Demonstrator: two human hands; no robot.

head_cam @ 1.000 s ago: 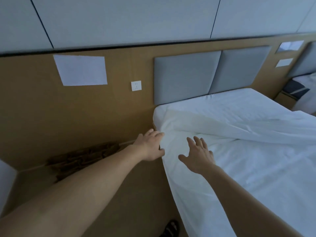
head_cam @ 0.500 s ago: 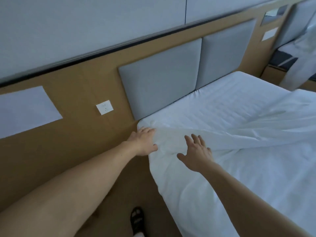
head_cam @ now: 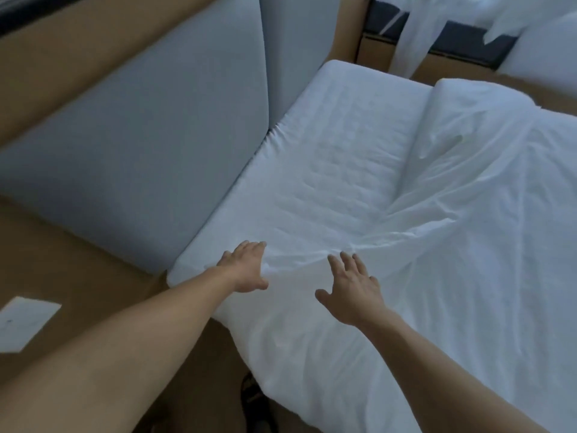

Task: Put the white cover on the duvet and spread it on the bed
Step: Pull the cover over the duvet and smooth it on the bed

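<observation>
Flattening since a second ago, left hand [head_cam: 246, 267] and right hand [head_cam: 352, 285] press the duvet [head_cam: 437, 276] edge, each grip straight-fingered, holding nothing; spreading over the bed [head_cam: 327, 145] looks nearly done.

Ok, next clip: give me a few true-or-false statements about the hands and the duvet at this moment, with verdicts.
1. The left hand is at the corner of the duvet that lies nearest the headboard. True.
2. The right hand clenches a bunch of fabric in a fist. False: its fingers are straight and spread over the duvet.
3. The duvet reaches right up to the headboard. False: a strip of sheet lies bare between them.
4. The headboard panels are grey. True.
</observation>
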